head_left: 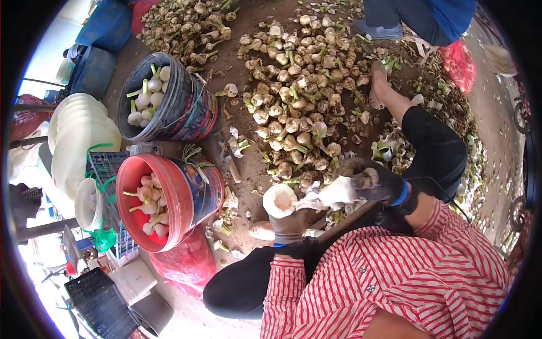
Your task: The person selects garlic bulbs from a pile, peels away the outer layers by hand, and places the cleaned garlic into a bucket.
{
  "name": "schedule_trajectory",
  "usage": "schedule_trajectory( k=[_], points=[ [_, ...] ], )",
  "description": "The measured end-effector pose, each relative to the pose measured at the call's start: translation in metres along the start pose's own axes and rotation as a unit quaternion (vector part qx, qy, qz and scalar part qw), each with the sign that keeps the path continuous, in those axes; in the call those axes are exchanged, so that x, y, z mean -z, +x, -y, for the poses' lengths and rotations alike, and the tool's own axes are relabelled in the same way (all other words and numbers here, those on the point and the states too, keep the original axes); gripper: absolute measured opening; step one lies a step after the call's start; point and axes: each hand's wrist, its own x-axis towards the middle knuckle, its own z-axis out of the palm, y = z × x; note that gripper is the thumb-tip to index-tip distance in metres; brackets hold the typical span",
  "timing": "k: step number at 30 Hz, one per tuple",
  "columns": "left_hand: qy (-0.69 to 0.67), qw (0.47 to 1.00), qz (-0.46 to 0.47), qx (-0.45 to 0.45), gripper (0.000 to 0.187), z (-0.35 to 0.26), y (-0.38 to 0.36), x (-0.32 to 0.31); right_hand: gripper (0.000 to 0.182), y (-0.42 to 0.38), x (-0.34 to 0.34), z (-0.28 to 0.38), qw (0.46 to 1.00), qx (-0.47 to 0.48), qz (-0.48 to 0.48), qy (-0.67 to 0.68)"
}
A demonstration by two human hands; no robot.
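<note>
Nearest the camera, between the red-striped sleeves, both gloved hands meet over the person's lap. The left hand (pixel 289 225) is closed round a pale bulb (pixel 280 200) from below, its cut face turned up and toward the left of the scene. The right hand (pixel 377 182), in a dark soiled glove, is curled over the far right end of the same piece, pinching loose white skin (pixel 333 195) that trails from the bulb; whether it also grips a tool cannot be told. The bulb's long axis runs left to right between the two hands, so the left hand is the nearer to its body and the right to its tail. Just left, a red bucket (pixel 179 195) holds peeled white bulbs, and farther off a dark bucket (pixel 186 107) holds more. Beyond the hands, unpeeled bulbs (pixel 299 90) spread across the dirt, where another person's foot (pixel 377 31) stands at the far edge.
</note>
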Motion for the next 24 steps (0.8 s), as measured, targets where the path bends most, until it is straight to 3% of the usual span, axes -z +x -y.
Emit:
schedule_trajectory(
  k=[1, 3, 4, 5, 6, 7, 8, 9, 10, 11, 13, 15, 17, 19, 23, 24],
  points=[
    [-0.001, 1.000, 0.001, 0.000, 0.013, 0.003, -0.003, -0.001, 0.025, -0.004, 0.008, 0.001, 0.993, 0.087, 0.001, -0.086],
    [-0.095, 0.986, -0.011, 0.133, 0.023, 0.005, -0.004, -0.003, 0.021, -0.018, 0.036, -0.005, 0.983, 0.070, -0.051, -0.160],
    [-0.096, 0.986, -0.011, 0.133, 0.023, 0.001, -0.001, -0.001, 0.021, -0.022, 0.046, 0.012, 0.982, -0.136, -0.126, -0.031],
    [-0.263, 0.936, -0.052, 0.230, 0.023, -0.008, 0.004, 0.003, 0.027, -0.026, 0.060, 0.015, 0.961, -0.207, -0.171, 0.071],
    [-0.419, 0.846, -0.092, 0.317, 0.027, -0.016, 0.009, 0.007, 0.032, -0.026, 0.069, 0.022, 0.928, -0.279, -0.119, -0.214],
    [-0.557, 0.721, -0.129, 0.391, 0.032, -0.020, 0.014, 0.008, 0.037, -0.025, 0.075, 0.028, 0.812, -0.325, -0.056, -0.482],
    [-0.481, 0.760, -0.142, 0.413, 0.044, -0.019, 0.015, 0.003, 0.037, -0.026, 0.076, 0.013, 0.812, -0.326, -0.057, -0.481],
    [-0.481, 0.760, -0.138, 0.414, 0.044, -0.022, 0.016, 0.001, 0.042, -0.027, 0.077, -0.014, 0.851, -0.211, -0.062, -0.477],
    [-0.391, 0.837, -0.150, 0.351, 0.045, -0.027, 0.018, -0.002, 0.046, -0.027, 0.078, -0.028, 0.876, -0.090, -0.062, -0.469],
    [-0.292, 0.900, -0.155, 0.284, 0.046, -0.031, 0.017, -0.003, 0.044, -0.013, 0.054, -0.025, 0.923, -0.033, -0.061, -0.379],
    [-0.273, 0.903, -0.114, 0.312, 0.046, -0.033, 0.017, -0.004, 0.034, 0.013, 0.004, -0.014, 0.928, 0.016, -0.036, -0.370],
    [-0.139, 0.956, -0.162, 0.203, 0.036, -0.039, 0.019, -0.010, 0.028, 0.032, -0.030, 0.004, 0.896, 0.036, -0.017, -0.443],
    [-0.085, 0.966, -0.172, 0.173, 0.034, -0.038, 0.020, -0.006, 0.024, 0.038, -0.050, -0.009, 0.840, -0.017, -0.075, -0.536],
    [0.057, 0.983, -0.128, 0.116, 0.031, -0.039, 0.024, 0.003, 0.023, 0.041, -0.057, -0.025, 0.841, -0.022, -0.063, -0.537],
    [0.106, 0.988, -0.090, 0.067, 0.032, -0.041, 0.025, 0.005, 0.016, 0.043, -0.055, -0.042, 0.820, 0.000, -0.058, -0.570],
    [0.064, 0.985, -0.109, 0.115, 0.030, -0.045, 0.025, 0.004, 0.016, 0.044, -0.050, -0.041, 0.819, 0.000, -0.059, -0.570]
  ],
)
